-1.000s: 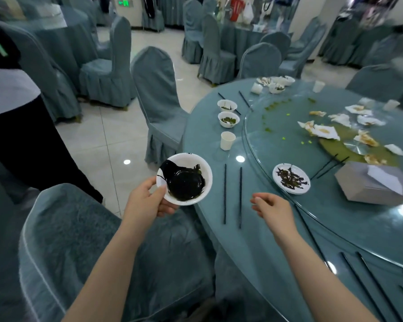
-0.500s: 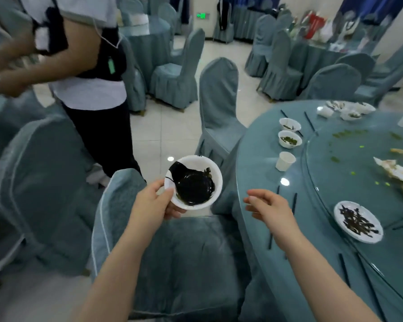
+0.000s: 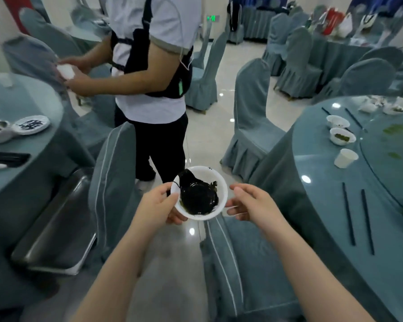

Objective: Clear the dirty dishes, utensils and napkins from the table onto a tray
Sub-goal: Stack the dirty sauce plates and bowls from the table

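My left hand [image 3: 157,205] grips a white bowl [image 3: 215,182] with dark leftovers, held in the air between two covered chairs. My right hand [image 3: 254,204] hovers beside the bowl's right rim with fingers loosely bent, seemingly just short of touching it. A long metal tray [image 3: 54,226] rests low at the left, below the bowl's level. On the round table [image 3: 323,205] at the right lie black chopsticks [image 3: 358,217], a white paper cup [image 3: 345,158] and two small white bowls [image 3: 342,135].
A person in a white shirt and black trousers [image 3: 154,89] stands straight ahead, handling something white. A second table [image 3: 16,145] at the left carries a plate of dark scraps [image 3: 32,124] and chopsticks. Covered chairs [image 3: 113,189] flank me on both sides.
My view has swung left, away from the round table. The bowl stays in my left hand, and my right hand has come in close to its right rim.
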